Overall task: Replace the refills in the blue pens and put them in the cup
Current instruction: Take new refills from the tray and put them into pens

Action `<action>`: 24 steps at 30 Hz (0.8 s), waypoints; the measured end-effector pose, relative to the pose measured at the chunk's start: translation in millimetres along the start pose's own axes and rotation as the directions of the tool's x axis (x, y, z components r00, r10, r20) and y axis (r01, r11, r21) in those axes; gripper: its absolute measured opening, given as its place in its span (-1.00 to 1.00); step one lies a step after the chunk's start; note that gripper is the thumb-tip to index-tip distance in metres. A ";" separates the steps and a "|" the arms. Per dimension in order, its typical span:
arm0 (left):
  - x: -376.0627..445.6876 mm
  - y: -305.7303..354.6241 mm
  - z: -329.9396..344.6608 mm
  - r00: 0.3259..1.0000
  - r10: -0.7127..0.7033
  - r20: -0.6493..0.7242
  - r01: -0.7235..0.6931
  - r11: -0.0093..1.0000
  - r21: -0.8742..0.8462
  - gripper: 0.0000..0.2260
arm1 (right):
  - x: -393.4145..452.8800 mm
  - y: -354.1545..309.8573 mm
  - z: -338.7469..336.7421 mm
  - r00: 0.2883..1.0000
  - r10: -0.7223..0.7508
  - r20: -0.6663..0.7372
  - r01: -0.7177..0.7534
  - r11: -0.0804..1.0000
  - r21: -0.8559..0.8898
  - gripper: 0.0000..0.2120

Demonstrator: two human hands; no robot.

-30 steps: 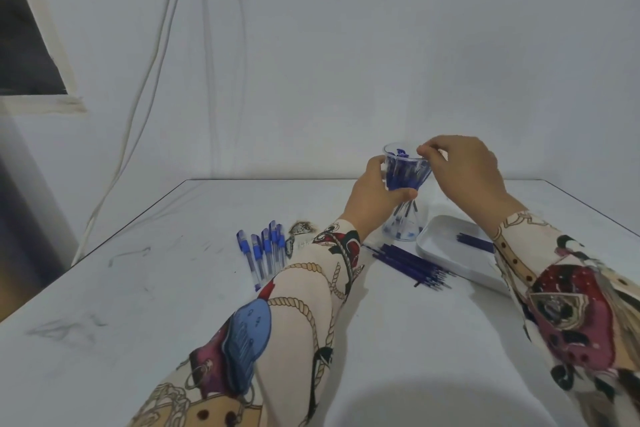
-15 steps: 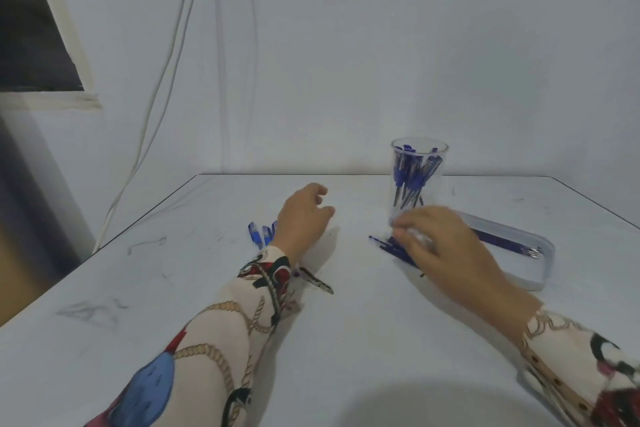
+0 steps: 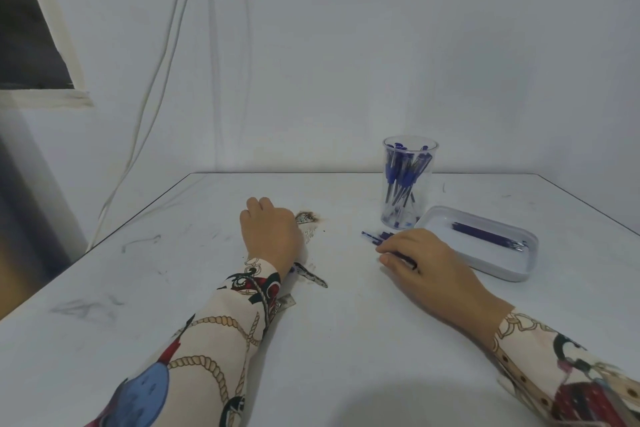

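A clear cup [image 3: 410, 163] stands upright at the back right of the table with several blue pens [image 3: 401, 177] in it. My right hand [image 3: 422, 263] rests in front of it on the loose blue refills [image 3: 375, 236], and its fingertips pinch one of them. My left hand [image 3: 270, 232] lies knuckles-up over the spot where the row of blue pens lay. Its fingers curl down and hide the pens, so whether it grips one is not visible.
A white tray [image 3: 502, 274] with a few refills [image 3: 485, 236] sits right of my right hand, beside the cup. Dark speckled marks [image 3: 311, 279] lie on the white table [image 3: 346, 340] by my left wrist. White cables [image 3: 152, 97] hang down the wall at the left.
Both hands have let go of the cup, which now stands on the table. My left hand dropped onto the pens, and my right hand came down onto the loose refills.
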State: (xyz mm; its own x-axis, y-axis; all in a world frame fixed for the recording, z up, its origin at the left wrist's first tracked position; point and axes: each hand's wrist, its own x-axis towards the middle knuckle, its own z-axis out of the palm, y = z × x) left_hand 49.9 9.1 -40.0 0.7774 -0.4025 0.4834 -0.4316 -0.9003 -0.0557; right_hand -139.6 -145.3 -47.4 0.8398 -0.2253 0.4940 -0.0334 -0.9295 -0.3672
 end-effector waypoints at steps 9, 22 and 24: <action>-6.1 9.5 -9.9 0.997 0.072 0.025 -0.070 0.994 -0.085 -0.76 | -0.8 0.4 0.2 1.000 -0.012 0.014 0.012 1.000 -0.005 -0.81; -54.1 28.0 -51.4 0.838 0.545 0.036 -0.417 0.682 -0.601 -0.78 | 1.7 -2.8 -0.6 0.999 0.028 0.015 -0.028 1.000 -0.003 -0.71; -54.9 30.4 -48.8 0.819 0.574 0.008 -0.473 0.682 -0.558 -0.74 | 1.2 -6.6 -1.3 0.999 0.037 -0.004 -0.037 0.998 0.044 -0.77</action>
State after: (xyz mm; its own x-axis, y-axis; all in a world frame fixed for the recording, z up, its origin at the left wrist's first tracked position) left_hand -28.2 11.9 -25.6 0.3923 -0.8476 0.3573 -0.9172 -0.3312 0.2213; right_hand -139.0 -139.8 -43.4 0.8356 -0.2608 0.4835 -0.0403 -0.9069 -0.4194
